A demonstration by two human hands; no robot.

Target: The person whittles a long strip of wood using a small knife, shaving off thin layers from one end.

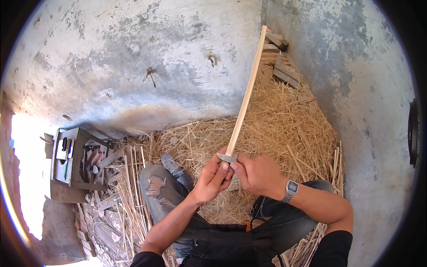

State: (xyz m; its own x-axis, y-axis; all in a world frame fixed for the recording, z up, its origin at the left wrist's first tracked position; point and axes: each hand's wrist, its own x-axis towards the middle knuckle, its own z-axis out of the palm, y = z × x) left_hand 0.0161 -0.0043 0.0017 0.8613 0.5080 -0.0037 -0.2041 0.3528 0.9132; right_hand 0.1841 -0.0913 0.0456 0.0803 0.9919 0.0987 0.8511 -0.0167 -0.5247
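While the person sat on the straw heap (pixel 284 133), both hands met w/ a long pale wooden strip (pixel 246 95) just above the knees. Left hand (pixel 212 178) had its grip clenched round the strip's lower end, thumb up along it. Right hand (pixel 258 173), touching the left one, was grasping a small knife (pixel 227 157); handle hidden in the fist, grey blade poking out leftward & lying across the strip right where the left thumb ended. From the hands the strip ran up & slightly right, far end reaching the stacked wood pieces (pixel 278 58) at the corner of the concrete walls (pixel 133 58). A square-faced wristwatch (pixel 290 190) sat on the right wrist, just right of the strip's base. Torn grey jeans (pixel 158 189) covered the leg left of the strip. Well left of the strip, a low wooden rack (pixel 71 155) held tools, w/ more thin strips (pixel 131 178) lying between it & the leg.
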